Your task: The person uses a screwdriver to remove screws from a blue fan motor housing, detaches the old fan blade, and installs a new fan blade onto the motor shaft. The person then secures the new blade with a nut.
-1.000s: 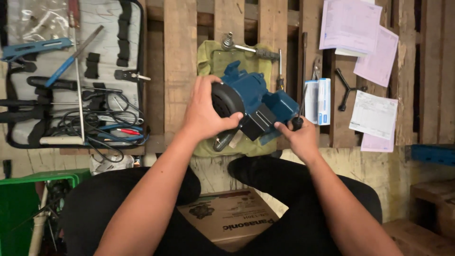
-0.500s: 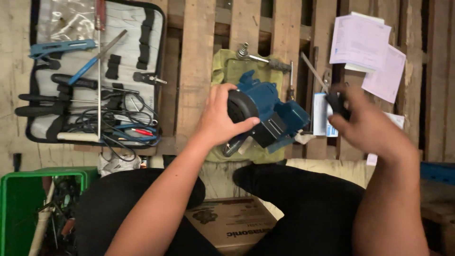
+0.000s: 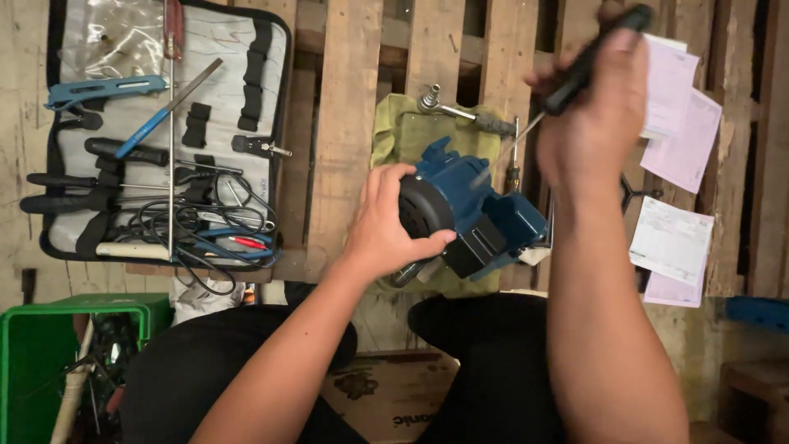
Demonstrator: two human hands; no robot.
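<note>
My left hand [image 3: 386, 222] grips the round black end of a blue power tool [image 3: 472, 210] that rests on a yellow-green cloth [image 3: 403, 131] on a wooden pallet. My right hand [image 3: 596, 123] is raised above the tool, shut around the black handle of a screwdriver [image 3: 575, 74]; its thin shaft angles down toward the tool's blue housing. A metal socket wrench [image 3: 464, 113] lies on the cloth behind the tool.
An open grey tool roll [image 3: 156, 140] with pliers, a blue-handled file and tangled wires lies at left. Pink and white paper sheets [image 3: 678, 189] lie at right. A green crate [image 3: 49, 362] stands at lower left, and a cardboard box [image 3: 394, 403] sits between my knees.
My right hand left the tool, reached right, and now is lifted holding the screwdriver. My left hand has kept its grip on the tool's black end.
</note>
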